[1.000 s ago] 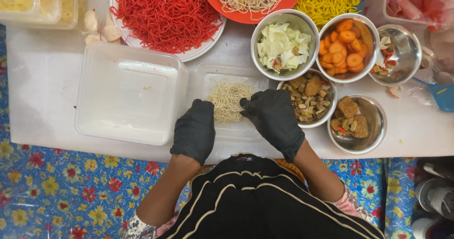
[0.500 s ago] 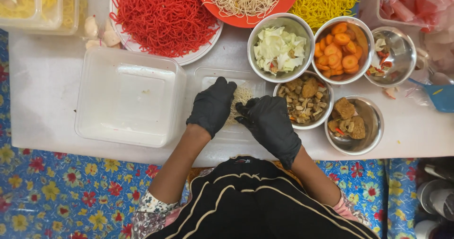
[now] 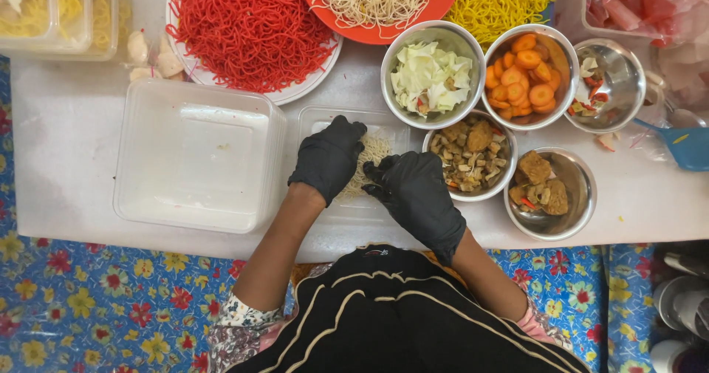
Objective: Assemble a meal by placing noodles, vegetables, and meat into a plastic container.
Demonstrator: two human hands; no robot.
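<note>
A: Spreading across the white worktop [image 3: 66, 144], what comes first?

B: The empty clear tub [image 3: 196, 155], then the shallow clear container [image 3: 332, 218] just right of it.

A: And inside that?

B: A small heap of pale, thin noodles [image 3: 375, 150], loosely tangled. Both black-gloved hands press on it: the left hand [image 3: 329, 159] with fingers bent down together, the right hand [image 3: 413, 192] curled beside it. A steel bowl of brown chunks [image 3: 469, 155] sits just beside them.

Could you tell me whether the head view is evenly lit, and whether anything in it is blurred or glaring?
Head view: soft, even light with faint shadows; left hand and right hand sharp over the pale noodles; mild glare on the steel bowl and the clear plastic container; the frame's corners look slightly soft.
</note>
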